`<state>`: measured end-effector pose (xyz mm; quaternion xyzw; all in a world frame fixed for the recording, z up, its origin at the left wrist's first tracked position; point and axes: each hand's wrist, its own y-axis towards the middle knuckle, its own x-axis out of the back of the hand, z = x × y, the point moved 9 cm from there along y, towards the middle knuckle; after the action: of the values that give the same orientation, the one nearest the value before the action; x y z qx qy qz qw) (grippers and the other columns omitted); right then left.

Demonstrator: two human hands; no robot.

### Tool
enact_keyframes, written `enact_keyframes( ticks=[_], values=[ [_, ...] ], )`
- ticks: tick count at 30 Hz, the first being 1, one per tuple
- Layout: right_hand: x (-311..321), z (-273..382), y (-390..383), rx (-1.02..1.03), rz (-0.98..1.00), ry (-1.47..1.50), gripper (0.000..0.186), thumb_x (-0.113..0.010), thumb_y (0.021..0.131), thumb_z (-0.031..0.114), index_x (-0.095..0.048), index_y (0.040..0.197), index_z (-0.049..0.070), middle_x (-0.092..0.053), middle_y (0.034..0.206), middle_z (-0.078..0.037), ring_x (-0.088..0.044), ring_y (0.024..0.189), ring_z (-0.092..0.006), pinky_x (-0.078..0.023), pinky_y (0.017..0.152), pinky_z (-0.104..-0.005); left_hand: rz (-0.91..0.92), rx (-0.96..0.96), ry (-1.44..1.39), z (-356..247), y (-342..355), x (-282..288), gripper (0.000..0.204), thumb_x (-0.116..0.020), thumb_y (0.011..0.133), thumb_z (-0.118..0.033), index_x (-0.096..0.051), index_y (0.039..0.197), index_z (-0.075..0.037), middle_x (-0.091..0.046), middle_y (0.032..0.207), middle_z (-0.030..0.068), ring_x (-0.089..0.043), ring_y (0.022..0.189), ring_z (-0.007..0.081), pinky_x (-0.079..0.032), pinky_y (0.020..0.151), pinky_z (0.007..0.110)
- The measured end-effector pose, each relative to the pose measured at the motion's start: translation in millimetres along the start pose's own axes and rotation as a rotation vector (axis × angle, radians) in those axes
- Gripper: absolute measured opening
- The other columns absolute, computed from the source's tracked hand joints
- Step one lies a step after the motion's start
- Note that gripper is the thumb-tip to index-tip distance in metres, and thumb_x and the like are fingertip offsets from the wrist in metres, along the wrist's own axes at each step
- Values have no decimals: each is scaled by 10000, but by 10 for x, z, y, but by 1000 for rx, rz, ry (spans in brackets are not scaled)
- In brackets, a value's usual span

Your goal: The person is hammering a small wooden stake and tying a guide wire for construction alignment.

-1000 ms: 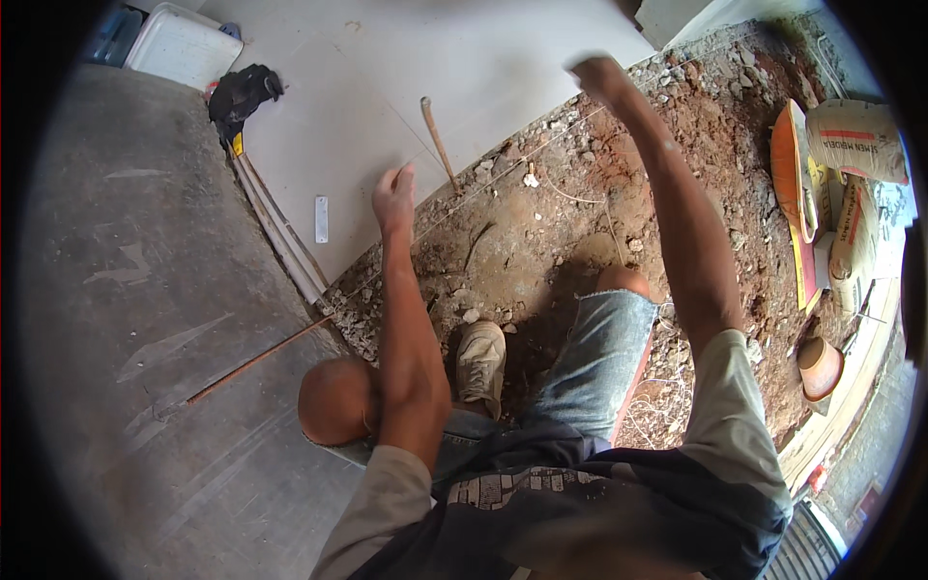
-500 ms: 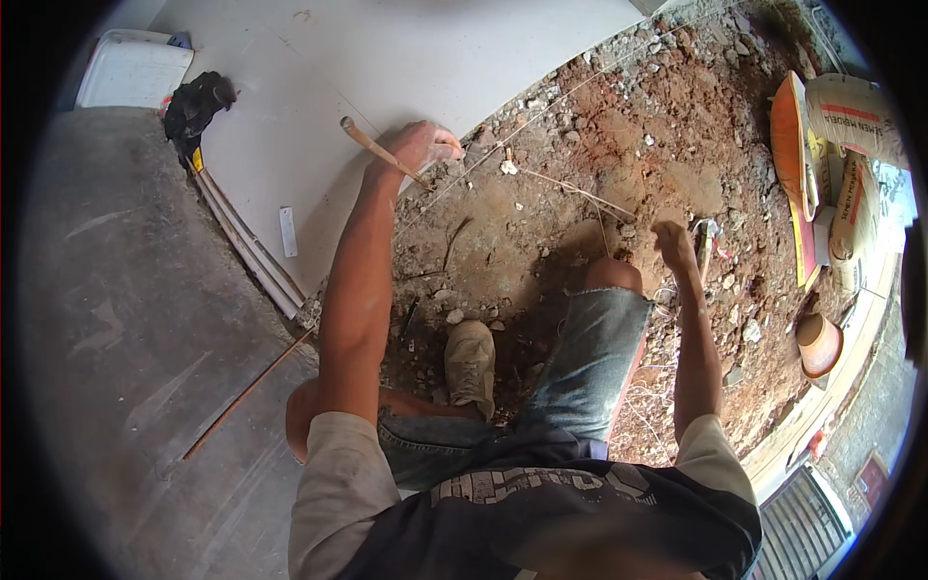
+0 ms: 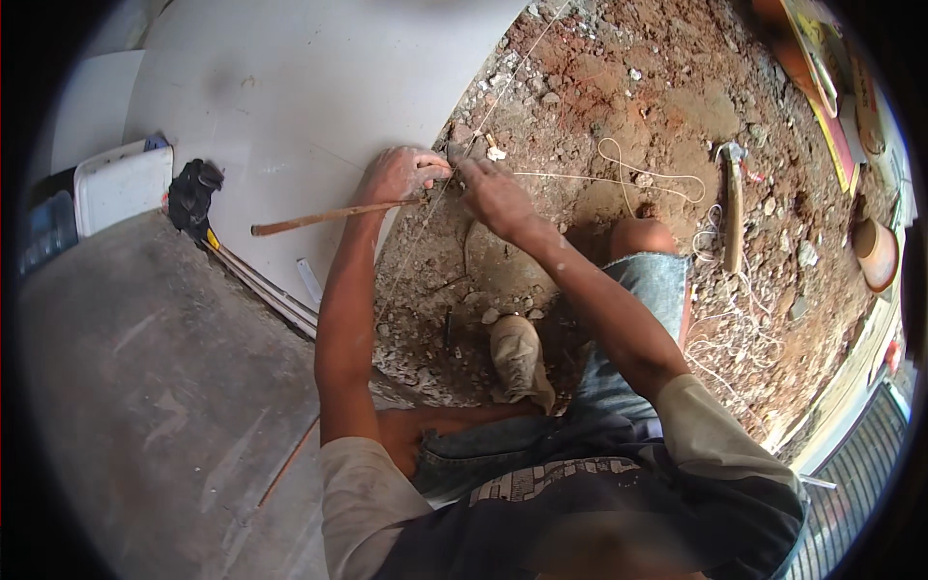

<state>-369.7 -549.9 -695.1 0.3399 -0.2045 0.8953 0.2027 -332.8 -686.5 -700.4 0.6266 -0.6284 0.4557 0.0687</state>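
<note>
Left hand (image 3: 406,172), right hand (image 3: 498,196), string (image 3: 570,177): slab (image 3: 261,106) edge

- Left: curled fingers at the slab edge; cannot tell if clamped on string.
- Right: bent fingers just beside the left; cannot tell if closed on string.
- String: from beside the right hand across rubble (image 3: 677,97), with loose loops and a tangle near the hammer (image 3: 733,208).
- Stick (image 3: 324,218): across the left forearm (image 3: 346,309), one end near the slab edge.
- Possible faults: snagged loops at hammer or right knee (image 3: 643,235), from a hard pull; slipped string, from a weak pinch; knocked stick, from a forearm swing.
- Room: broad slab surface beyond the left hand; open rubble toward the hammer, apart from loops; tighter space nearer the body, between shoe (image 3: 519,358) and knee.
</note>
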Motion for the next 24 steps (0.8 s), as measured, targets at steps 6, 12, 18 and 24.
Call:
enact_keyframes(
  ticks=[6,12,18,24],
  values=[
    [-426,-160,102,-218,239,299,235,-505,958,198,-539,1164,90,-661,1004,-228,-645,987,-352,-490,893,-478,-4,-6,42,43,-86,64,268,-641,836,-354,-755,904,-121,-685,716,42,-619,652,183,-486,664,335],
    [-194,-395,157,-203,25,355,213,-529,899,194,-599,1045,55,-669,900,-222,-655,852,-384,-524,781,-476,-120,-335,379,7,-300,31,320,-591,863,-416,-733,1007,-168,-699,964,19,-602,874,247,-478,846,352],
    [-290,-498,133,-322,-33,418,203,-510,918,199,-599,1041,65,-671,928,-217,-651,857,-396,-522,786,-477,-309,-436,330,3,-519,9,238,-674,824,-248,-721,1054,-213,-684,1098,-56,-580,924,182,-503,828,320],
    [-286,-512,-136,-56,-43,442,222,-483,977,255,-595,1128,135,-668,898,-216,-643,828,-422,-517,755,-490,-375,-495,543,-106,-635,5,285,-684,755,-154,-726,1028,-221,-645,1200,-147,-557,907,155,-509,811,281]
  ],
)
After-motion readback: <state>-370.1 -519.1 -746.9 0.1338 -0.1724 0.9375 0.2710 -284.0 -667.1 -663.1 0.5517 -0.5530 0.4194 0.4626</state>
